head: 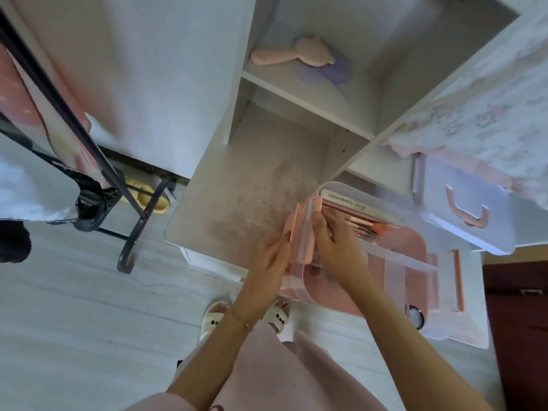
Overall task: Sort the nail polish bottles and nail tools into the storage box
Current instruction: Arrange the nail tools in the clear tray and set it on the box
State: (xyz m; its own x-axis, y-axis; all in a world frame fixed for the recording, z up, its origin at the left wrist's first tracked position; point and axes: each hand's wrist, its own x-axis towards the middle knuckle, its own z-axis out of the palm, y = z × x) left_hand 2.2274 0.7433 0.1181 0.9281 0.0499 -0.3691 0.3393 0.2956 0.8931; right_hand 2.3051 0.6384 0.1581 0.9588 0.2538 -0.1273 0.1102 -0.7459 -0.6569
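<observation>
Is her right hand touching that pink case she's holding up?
Touching. The head view shows the right hand with its fingertips laid against the side of the upright pink case, with no gap between them; the left hand touches its other side.

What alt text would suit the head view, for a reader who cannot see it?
Two bare hands, left hand and right hand, hold a slim pink rectangular case over a clear plastic storage box with a pink base on a white desk. Pink nail tools lie inside the box.
</observation>
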